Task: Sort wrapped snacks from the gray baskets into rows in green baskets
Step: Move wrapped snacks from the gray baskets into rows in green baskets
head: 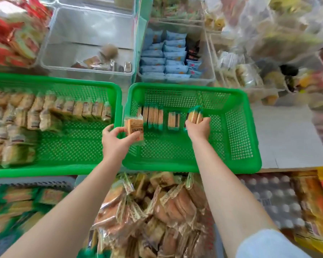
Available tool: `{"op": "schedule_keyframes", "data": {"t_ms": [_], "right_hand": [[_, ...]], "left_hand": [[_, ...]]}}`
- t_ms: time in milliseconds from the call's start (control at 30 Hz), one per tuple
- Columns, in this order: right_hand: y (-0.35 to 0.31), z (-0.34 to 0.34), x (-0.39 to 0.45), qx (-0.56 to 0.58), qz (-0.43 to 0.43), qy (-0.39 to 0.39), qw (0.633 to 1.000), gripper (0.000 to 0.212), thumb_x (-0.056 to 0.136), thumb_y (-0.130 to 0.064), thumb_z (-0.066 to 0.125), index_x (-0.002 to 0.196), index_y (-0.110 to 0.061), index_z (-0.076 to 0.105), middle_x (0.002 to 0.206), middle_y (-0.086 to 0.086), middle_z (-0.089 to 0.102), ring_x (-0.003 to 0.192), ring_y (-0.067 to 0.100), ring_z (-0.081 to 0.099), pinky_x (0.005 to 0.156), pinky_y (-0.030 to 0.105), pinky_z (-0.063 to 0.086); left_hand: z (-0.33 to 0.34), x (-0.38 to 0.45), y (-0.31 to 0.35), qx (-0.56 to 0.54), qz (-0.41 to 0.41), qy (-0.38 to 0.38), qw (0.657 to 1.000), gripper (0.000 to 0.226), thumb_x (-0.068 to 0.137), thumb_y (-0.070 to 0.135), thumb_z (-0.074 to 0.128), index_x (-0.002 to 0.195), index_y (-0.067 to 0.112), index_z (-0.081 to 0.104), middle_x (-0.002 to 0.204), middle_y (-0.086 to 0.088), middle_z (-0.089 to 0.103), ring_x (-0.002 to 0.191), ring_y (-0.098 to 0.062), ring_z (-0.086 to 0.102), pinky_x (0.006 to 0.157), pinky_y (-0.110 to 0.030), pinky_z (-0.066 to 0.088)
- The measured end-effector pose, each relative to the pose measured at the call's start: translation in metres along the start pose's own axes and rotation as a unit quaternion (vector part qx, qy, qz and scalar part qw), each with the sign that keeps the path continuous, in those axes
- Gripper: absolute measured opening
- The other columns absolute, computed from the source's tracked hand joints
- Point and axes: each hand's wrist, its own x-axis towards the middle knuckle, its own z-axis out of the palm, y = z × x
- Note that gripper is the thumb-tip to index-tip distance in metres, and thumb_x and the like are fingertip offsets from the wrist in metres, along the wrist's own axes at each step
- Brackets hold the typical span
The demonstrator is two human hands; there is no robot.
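Two green baskets side by side: the left basket point(78, 166) holds rows of wrapped snacks point(45, 112) along its far and left sides, the right basket point(250, 127) has one short row point(153, 116) standing on edge near its far wall. Nearer, a loose snack pile point(153, 211). Left hand point(116, 142) grips a tan packet point(134, 129) over the rims between the baskets. Right hand point(199, 128), inside the right basket, clasps green-edged packets point(194, 115) at the row's right end.

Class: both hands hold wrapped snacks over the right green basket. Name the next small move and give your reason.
Probably the right hand stands its green-edged packets upright at the row's right end in the right green basket, since it is already low beside that row; the left hand holds its snack above the rim.
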Motion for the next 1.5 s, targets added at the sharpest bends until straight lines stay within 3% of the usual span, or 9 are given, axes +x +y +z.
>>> {"op": "schedule_keyframes", "data": {"t_ms": [133, 333, 567, 667, 833, 1133, 1200, 1333, 1500], "right_hand": [[0.005, 0.022, 0.011, 0.044, 0.019, -0.097, 0.994, 0.052, 0.09, -0.029, 0.069, 0.129, -0.003, 0.046, 0.123, 0.012, 0.059, 0.105, 0.028, 0.06, 0.081, 0.03, 0.041], [0.009, 0.035, 0.012, 0.105, 0.049, -0.137, 0.984, 0.042, 0.094, -0.027, 0.063, 0.127, -0.008, 0.043, 0.112, 0.007, 0.054, 0.081, 0.014, 0.051, 0.079, 0.032, 0.038], [0.001, 0.031, 0.011, 0.185, 0.062, -0.145, 0.97, 0.032, 0.094, -0.028, 0.061, 0.117, -0.013, 0.044, 0.115, 0.011, 0.061, 0.1, 0.026, 0.066, 0.085, 0.046, 0.059], [-0.004, 0.029, 0.009, 0.238, 0.076, -0.147, 0.957, 0.028, 0.097, -0.027, 0.056, 0.118, -0.013, 0.042, 0.113, 0.012, 0.061, 0.096, 0.025, 0.068, 0.071, 0.04, 0.062], [-0.008, 0.026, 0.003, 0.278, 0.103, -0.166, 0.94, 0.028, 0.099, -0.025, 0.053, 0.118, -0.012, 0.038, 0.108, 0.016, 0.064, 0.074, 0.034, 0.073, 0.074, 0.049, 0.062], [-0.006, 0.044, -0.002, 0.006, 0.01, -0.13, 0.991, 0.047, 0.094, -0.03, 0.066, 0.132, -0.012, 0.044, 0.124, 0.011, 0.061, 0.082, 0.018, 0.06, 0.078, 0.041, 0.057], [-0.006, 0.045, -0.004, -0.046, -0.017, -0.152, 0.987, 0.054, 0.096, -0.041, 0.061, 0.138, -0.011, 0.046, 0.133, 0.011, 0.059, 0.1, 0.026, 0.06, 0.083, 0.035, 0.047], [-0.002, 0.045, -0.004, -0.117, -0.006, -0.183, 0.976, 0.071, 0.098, -0.061, 0.045, 0.156, -0.025, 0.03, 0.164, 0.012, 0.022, 0.145, 0.036, 0.034, 0.117, 0.051, 0.033], [-0.005, 0.043, -0.01, -0.023, 0.079, -0.279, 0.957, 0.072, 0.099, -0.062, 0.041, 0.159, -0.039, 0.009, 0.157, 0.013, 0.036, 0.084, 0.033, 0.071, 0.065, 0.038, 0.062]], "left_hand": [[0.005, -0.003, -0.004, 0.062, 0.017, 0.029, 0.998, 0.047, 0.078, 0.05, 0.079, 0.114, 0.022, 0.067, 0.154, 0.0, 0.034, 0.144, -0.02, 0.029, 0.114, -0.044, 0.027], [0.007, -0.006, -0.003, 0.089, 0.019, 0.035, 0.995, 0.045, 0.079, 0.051, 0.078, 0.114, 0.025, 0.066, 0.156, 0.002, 0.033, 0.145, -0.019, 0.027, 0.113, -0.048, 0.028], [0.007, -0.009, 0.001, 0.106, 0.02, 0.031, 0.994, 0.045, 0.08, 0.051, 0.077, 0.115, 0.024, 0.066, 0.157, 0.001, 0.032, 0.145, -0.02, 0.026, 0.111, -0.051, 0.03], [0.006, -0.009, 0.001, 0.106, 0.021, 0.029, 0.994, 0.043, 0.08, 0.051, 0.077, 0.112, 0.026, 0.065, 0.157, 0.001, 0.032, 0.145, -0.02, 0.026, 0.111, -0.052, 0.03], [0.006, -0.008, -0.001, 0.109, 0.026, 0.027, 0.993, 0.044, 0.079, 0.052, 0.077, 0.113, 0.026, 0.066, 0.156, 0.002, 0.033, 0.144, -0.02, 0.027, 0.11, -0.052, 0.032], [0.006, -0.008, -0.003, 0.111, 0.027, 0.021, 0.993, 0.042, 0.079, 0.052, 0.077, 0.112, 0.028, 0.065, 0.157, 0.002, 0.032, 0.144, -0.02, 0.027, 0.11, -0.051, 0.032], [0.006, -0.009, -0.002, 0.109, 0.029, 0.02, 0.993, 0.04, 0.079, 0.051, 0.077, 0.11, 0.029, 0.065, 0.157, 0.002, 0.032, 0.144, -0.02, 0.027, 0.109, -0.051, 0.031], [0.005, -0.009, -0.001, 0.111, 0.029, 0.02, 0.993, 0.035, 0.079, 0.051, 0.077, 0.104, 0.034, 0.06, 0.157, 0.003, 0.032, 0.144, -0.021, 0.027, 0.109, -0.052, 0.032], [0.006, -0.008, -0.003, 0.112, 0.032, 0.02, 0.993, 0.038, 0.079, 0.052, 0.076, 0.108, 0.031, 0.063, 0.156, 0.002, 0.033, 0.144, -0.021, 0.028, 0.109, -0.053, 0.033]]}}
